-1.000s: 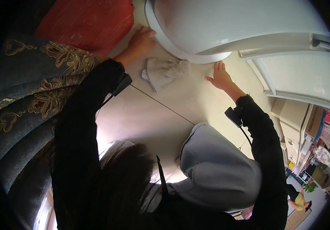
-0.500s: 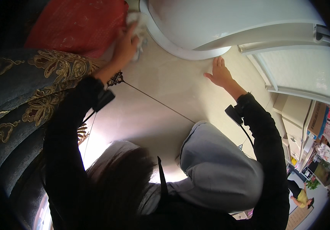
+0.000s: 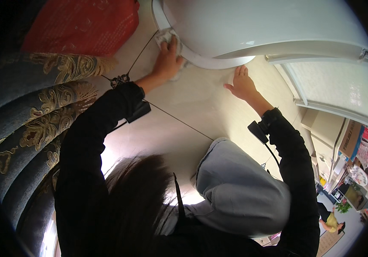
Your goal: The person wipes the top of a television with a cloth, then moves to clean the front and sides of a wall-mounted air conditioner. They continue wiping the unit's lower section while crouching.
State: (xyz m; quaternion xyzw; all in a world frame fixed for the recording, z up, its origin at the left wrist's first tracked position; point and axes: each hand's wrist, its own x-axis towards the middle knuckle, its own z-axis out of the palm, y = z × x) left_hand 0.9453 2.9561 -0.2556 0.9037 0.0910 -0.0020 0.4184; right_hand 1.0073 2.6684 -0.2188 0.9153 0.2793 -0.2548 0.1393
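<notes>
My left hand (image 3: 165, 62) presses a crumpled whitish cloth (image 3: 165, 35) on the tiled floor, right beside the white rounded base rim (image 3: 212, 63) of a large glossy white fixture (image 3: 261, 25). Parts of the cloth show past the fingertips and along the hand's edge; the rest is under the hand. To the right, my right hand (image 3: 244, 85) has its fingers stretched out and thumb apart. Its fingertips are by the right end of the rim, and it holds nothing. Whether its palm bears on the floor, I cannot tell.
A red plastic bag (image 3: 83, 28) lies at the upper left, above a dark curtain (image 3: 43, 115) with gold embroidery. A white-framed panel (image 3: 333, 79) stands at the right. Beyond it are a cardboard box (image 3: 350, 139), shelf clutter and a person (image 3: 331, 220) in yellow.
My left hand has moved right with the cloth, away from the red bag to the fixture's base. My right hand has stayed nearly in place.
</notes>
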